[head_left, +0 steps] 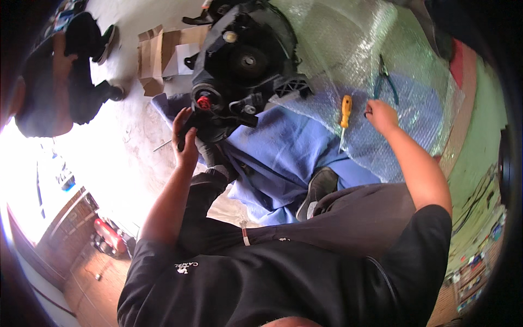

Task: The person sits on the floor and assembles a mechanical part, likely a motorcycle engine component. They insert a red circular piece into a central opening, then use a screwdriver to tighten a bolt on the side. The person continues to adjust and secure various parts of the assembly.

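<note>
A black car headlight housing (248,60), its back side up, rests at the upper middle of the head view. A red part (204,102) sits in a round opening near its lower left. My left hand (186,136) grips the housing's lower left edge, thumb and fingers around it. Over the bubble wrap, my right hand (383,116) has curled fingers; a small dark thing seems to be at them, too small to name. Just above that hand lie pliers with teal handles (388,84), and left of it a yellow-handled screwdriver (346,111).
Bubble wrap (327,43) and a blue cloth (272,144) spread beneath the housing. An opened cardboard box (154,62) lies at the far left. Another person (52,82) is at the upper left. A red machine (109,237) stands at the lower left.
</note>
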